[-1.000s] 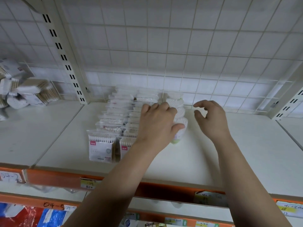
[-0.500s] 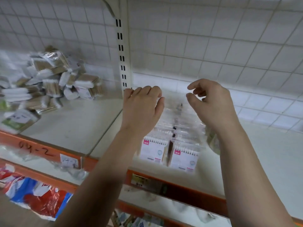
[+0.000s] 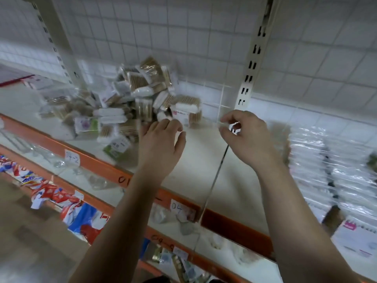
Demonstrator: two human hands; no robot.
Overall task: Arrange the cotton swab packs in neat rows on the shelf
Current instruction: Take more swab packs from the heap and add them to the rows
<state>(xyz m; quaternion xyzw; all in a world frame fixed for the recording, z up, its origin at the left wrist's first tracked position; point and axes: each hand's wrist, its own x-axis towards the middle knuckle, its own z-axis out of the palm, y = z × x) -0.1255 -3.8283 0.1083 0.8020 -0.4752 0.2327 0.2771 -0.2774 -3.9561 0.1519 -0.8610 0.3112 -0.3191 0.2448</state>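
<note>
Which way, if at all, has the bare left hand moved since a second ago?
Yes. The left hand went leftward from the neat rows of clear swab packs, past the white slotted upright, to the loose pile of packs.

Red-blue packets [image 3: 81, 219] below — slotted upright [image 3: 252, 64] behind.

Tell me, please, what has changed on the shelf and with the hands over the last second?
The left hand let go of the neat rows and moved left to the edge of the loose pile; the right hand followed, empty, fingers curled. The rows stayed in place on the shelf; neither hand holds a pack yet.
</note>
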